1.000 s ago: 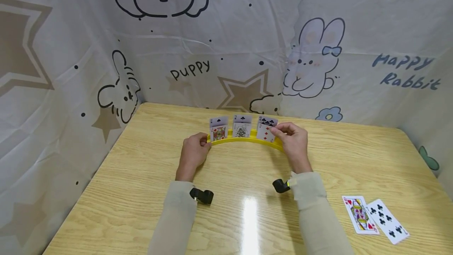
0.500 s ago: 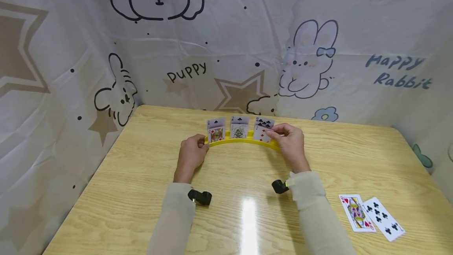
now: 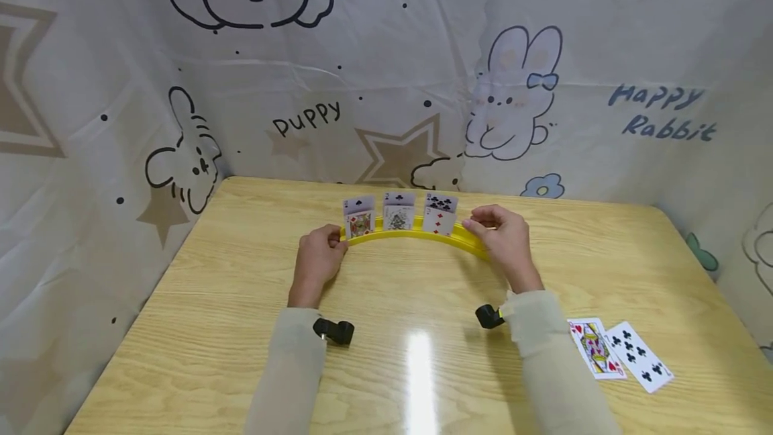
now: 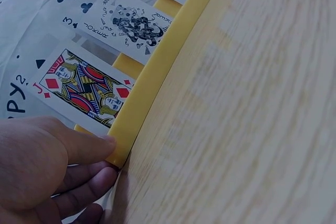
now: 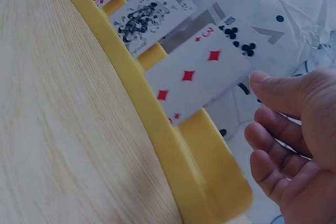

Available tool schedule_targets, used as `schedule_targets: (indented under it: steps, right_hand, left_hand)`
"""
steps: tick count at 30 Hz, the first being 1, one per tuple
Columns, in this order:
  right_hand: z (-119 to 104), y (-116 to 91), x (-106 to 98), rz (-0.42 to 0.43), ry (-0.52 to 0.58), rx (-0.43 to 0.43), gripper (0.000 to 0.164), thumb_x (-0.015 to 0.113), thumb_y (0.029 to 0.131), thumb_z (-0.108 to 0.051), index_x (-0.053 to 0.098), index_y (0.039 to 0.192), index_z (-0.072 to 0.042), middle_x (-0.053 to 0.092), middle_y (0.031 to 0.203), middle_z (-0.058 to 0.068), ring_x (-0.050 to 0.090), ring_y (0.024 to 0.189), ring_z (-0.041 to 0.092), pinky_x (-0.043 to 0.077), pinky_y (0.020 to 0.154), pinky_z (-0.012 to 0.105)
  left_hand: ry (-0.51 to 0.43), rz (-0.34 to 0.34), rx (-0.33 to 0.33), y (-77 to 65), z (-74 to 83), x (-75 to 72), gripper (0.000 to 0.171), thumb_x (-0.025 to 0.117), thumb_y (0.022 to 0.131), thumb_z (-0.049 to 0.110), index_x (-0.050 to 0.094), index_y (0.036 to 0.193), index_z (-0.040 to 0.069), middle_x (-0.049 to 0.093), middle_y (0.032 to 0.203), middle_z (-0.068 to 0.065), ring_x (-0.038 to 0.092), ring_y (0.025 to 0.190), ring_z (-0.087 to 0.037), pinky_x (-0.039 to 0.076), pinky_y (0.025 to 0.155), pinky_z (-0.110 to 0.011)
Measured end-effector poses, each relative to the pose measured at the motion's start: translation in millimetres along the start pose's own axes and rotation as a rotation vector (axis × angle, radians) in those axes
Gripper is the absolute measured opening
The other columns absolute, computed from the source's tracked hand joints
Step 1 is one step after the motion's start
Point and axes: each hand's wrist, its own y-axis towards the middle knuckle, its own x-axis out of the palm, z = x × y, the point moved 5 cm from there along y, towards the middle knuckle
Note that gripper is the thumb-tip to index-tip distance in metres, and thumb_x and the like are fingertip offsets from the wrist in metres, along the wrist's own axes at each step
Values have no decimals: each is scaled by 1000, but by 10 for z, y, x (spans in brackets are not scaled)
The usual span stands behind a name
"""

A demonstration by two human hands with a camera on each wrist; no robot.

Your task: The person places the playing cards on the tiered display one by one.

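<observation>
A curved yellow card holder [image 3: 468, 242] stands on the table with playing cards upright in two rows. In front are the jack of diamonds [image 4: 86, 87], a joker [image 4: 131, 22] and the three of diamonds [image 5: 197, 74]. Behind them show a two of spades [image 3: 359, 202], a three of clubs [image 3: 400, 197] and another clubs card [image 3: 442, 201], each partly hidden. My left hand [image 3: 317, 257] pinches the holder's left end between thumb and fingers. My right hand [image 3: 507, 240] is beside the right end, fingers loosely bent and holding nothing, its thumb apart from the three of diamonds.
On the table's right side, a queen of hearts [image 3: 594, 348] and a clubs card [image 3: 640, 356] lie face up, slightly overlapping. A printed cloth [image 3: 314, 72] hangs behind and left of the wooden table [image 3: 199, 327]. Each wrist carries a small black camera [image 3: 338, 332].
My right hand has let go of the three of diamonds and moved right, away from it. The left hand keeps its grip on the holder. The head view has shifted slightly.
</observation>
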Motion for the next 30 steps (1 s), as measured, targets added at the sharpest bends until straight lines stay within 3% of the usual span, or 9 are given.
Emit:
schedule_targets:
  steps: [7,14,23,30]
  right_hand:
    - [-8,-82,-169,-48,-98,-1,35,74,93,-26,69,118,-1,68,107,13,62,98,27,51,81,35]
    - [19,-189,-360,-83,-148,1,40,73,94,-30,68,122,-2,69,108,13,63,99,28,52,75,29]
    - [99,-328,-545,-133,-219,-6,43,70,96,-33,67,124,-2,69,111,12,61,100,27,52,75,36]
    - [144,-402,-691,-149,-272,-33,41,71,95,-29,66,123,2,70,107,13,62,95,27,52,72,33]
  left_hand:
    - [2,-3,12,-8,20,-12,34,72,93,11,67,125,0,70,106,-14,65,98,-26,53,84,-40]
    - [4,-2,7,-5,20,-14,34,71,94,12,67,125,0,70,107,-14,64,98,-26,53,85,-40]
    - [13,-5,5,-8,1,-8,34,71,94,12,67,125,0,70,106,-14,65,98,-26,53,84,-41]
    - [9,-6,7,2,10,-4,34,71,94,12,67,125,0,70,105,-14,65,98,-26,53,83,-40]
